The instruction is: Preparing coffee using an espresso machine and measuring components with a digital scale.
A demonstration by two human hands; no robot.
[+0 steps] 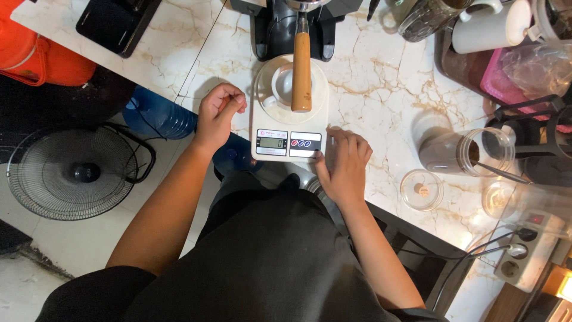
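Note:
A white kitchen scale (287,117) sits near the marble counter's (381,83) front edge, a white cup (282,87) on its platform. A portafilter with a wooden handle (301,71) reaches out from the black machine (292,27) over the cup. My right hand (344,165) lies flat on the counter, fingertips touching the scale's button panel at its lower right corner. My left hand (217,113) rests loosely curled on the counter just left of the scale, holding nothing.
A glass jar of dark grounds (462,153) lies on its side to the right, a small clear lid (421,189) beside it. A power strip (524,250) sits at the lower right. A tray of cups and jars (494,36) stands at the back right. A floor fan (70,173) and blue water bottles (159,114) stand below left.

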